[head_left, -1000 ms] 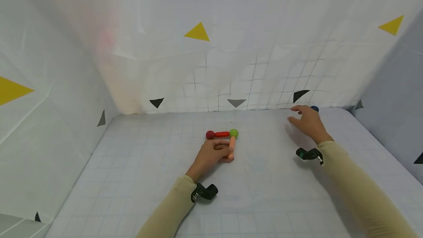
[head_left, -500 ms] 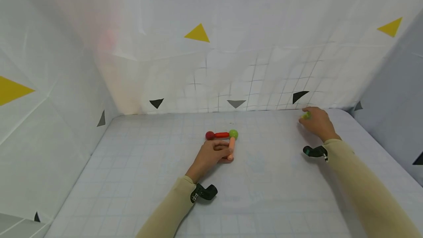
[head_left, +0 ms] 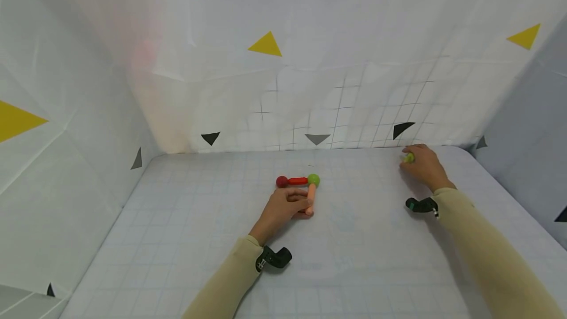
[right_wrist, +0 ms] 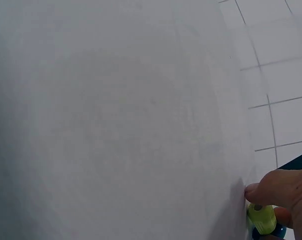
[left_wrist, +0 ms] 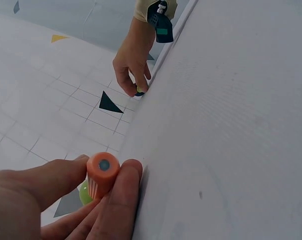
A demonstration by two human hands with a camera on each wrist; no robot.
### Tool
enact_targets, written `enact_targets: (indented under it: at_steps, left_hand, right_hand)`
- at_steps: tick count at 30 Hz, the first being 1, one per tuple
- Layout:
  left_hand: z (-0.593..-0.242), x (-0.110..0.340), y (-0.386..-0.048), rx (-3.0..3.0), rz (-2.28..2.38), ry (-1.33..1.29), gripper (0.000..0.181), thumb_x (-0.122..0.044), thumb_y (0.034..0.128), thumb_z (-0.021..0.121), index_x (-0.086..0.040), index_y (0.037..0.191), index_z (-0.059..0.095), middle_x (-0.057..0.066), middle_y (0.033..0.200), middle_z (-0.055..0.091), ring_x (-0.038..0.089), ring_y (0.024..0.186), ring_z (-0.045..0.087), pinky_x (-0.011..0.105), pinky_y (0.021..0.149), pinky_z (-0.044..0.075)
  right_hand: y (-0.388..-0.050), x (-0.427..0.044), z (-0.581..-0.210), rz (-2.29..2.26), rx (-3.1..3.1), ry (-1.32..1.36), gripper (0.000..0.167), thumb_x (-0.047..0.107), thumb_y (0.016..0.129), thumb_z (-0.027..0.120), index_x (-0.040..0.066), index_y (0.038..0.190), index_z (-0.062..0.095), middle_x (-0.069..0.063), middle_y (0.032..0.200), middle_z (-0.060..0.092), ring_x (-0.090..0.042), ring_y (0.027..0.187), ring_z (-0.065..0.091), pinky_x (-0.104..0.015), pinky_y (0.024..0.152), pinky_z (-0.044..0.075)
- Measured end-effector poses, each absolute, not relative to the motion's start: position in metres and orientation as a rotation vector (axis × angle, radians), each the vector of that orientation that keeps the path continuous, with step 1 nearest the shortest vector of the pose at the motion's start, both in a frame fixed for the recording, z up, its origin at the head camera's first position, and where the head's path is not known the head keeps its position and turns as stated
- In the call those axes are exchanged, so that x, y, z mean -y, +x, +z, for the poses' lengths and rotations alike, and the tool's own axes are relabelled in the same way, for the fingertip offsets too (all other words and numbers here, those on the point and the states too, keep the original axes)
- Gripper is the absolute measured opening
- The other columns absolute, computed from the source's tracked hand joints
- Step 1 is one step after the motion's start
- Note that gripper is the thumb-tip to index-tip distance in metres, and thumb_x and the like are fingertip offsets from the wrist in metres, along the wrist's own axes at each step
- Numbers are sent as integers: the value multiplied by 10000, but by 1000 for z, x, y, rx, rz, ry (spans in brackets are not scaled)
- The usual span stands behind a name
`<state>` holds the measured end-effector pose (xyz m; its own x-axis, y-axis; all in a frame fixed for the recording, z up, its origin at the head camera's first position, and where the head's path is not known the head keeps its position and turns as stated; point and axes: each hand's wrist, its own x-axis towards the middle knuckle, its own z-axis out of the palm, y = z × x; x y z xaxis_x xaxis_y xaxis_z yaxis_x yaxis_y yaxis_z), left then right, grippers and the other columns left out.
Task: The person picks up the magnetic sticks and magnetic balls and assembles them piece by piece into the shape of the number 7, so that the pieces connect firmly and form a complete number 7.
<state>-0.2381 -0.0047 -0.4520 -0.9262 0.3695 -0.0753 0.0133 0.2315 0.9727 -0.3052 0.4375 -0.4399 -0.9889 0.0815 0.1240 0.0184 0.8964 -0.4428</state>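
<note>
My left hand (head_left: 278, 209) pinches an orange magnetic rod (head_left: 311, 198) between thumb and fingers. At its far end the rod meets a green ball (head_left: 313, 179). From that ball a red rod (head_left: 298, 180) runs left to a dark red ball (head_left: 281, 181). In the left wrist view, the orange rod's near end shows a round grey magnet. At the back right of the table, my right hand (head_left: 425, 167) grips a yellow-green rod (right_wrist: 263, 219), partly hidden by the fingers. Against that rod, in the right wrist view, sits a dark blue ball (right_wrist: 279, 231); whether they are joined, I cannot tell.
A white sheet with a faint grid covers the table (head_left: 354, 260). White walls rise at the back (head_left: 212, 87) and both sides, marked with yellow and black triangles. My right hand is close to the back wall's foot.
My right hand has moved slightly right to where the blue ball lay and now has the yellow-green rod in its fingers. The left hand and its joined pieces have stayed still.
</note>
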Motion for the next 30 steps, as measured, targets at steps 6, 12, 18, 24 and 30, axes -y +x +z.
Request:
enact_targets:
  at_steps: [6,12,18,24,30]
  left_hand:
    - [-451,4,-237,-2221,1747,379,354,-283,940,797,-79,1225,751,0,1029,760,131,1010,685,377,969,509]
    - [-452,4,-238,-2208,1755,372,365,-270,935,800,-63,1230,743,13,1036,761,137,1006,692,376,977,506]
    - [-451,4,-238,-2171,1776,344,358,-254,935,801,-58,1229,740,24,1043,759,148,977,711,336,929,539]
    - [-451,5,-236,-2128,1805,318,349,-227,932,799,-54,1227,733,35,1051,753,168,935,730,324,890,565]
    - [-452,4,-236,-2148,1788,311,349,-248,928,800,-73,1223,737,20,1051,753,159,952,723,344,929,547]
  right_hand:
    - [-300,-434,-442,661,2892,12,441,33,928,680,-138,1320,572,-397,1393,434,-594,1257,418,-703,1042,356]
    - [-295,-429,-442,677,2883,36,435,30,920,675,-134,1311,582,-381,1382,448,-570,1238,452,-689,1014,393]
    - [-293,-427,-441,710,2890,37,443,37,913,692,-130,1309,581,-355,1377,465,-530,1221,477,-671,1010,403]
    - [-292,-424,-441,706,2881,68,426,34,906,708,-128,1286,604,-331,1347,510,-496,1178,520,-641,982,439]
    - [-290,-421,-443,739,2890,53,418,56,922,727,-110,1290,615,-307,1294,559,-463,1115,561,-611,943,481]
